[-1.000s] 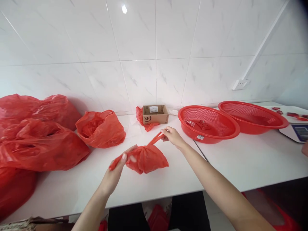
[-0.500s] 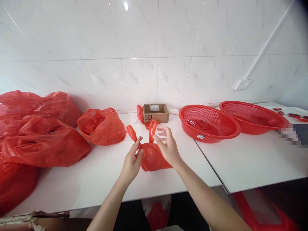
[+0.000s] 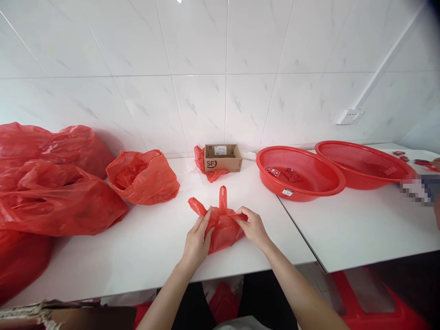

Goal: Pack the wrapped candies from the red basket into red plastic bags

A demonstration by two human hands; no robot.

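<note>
A small filled red plastic bag (image 3: 225, 231) sits on the white table in front of me, its two loop handles sticking up and to the left. My right hand (image 3: 253, 224) pinches a strand of the bag's top at the right and pulls it sideways. At the left side, my left hand (image 3: 198, 238) grips the bag's gathered plastic between thumb and fingers. What the bag contains is hidden by the red film.
Behind the bag stands an open cardboard box (image 3: 223, 164) beside crumpled red plastic. Large red bags (image 3: 62, 197) and a smaller open one (image 3: 144, 178) lie left. Two red colanders (image 3: 299, 190) (image 3: 364, 181) stand right. Part of another person's hand shows at the right edge.
My right hand has come down from beside the upright handle and now pinches the bag's top. My left hand has closed on the bag's side. The bag sits slightly nearer to me.
</note>
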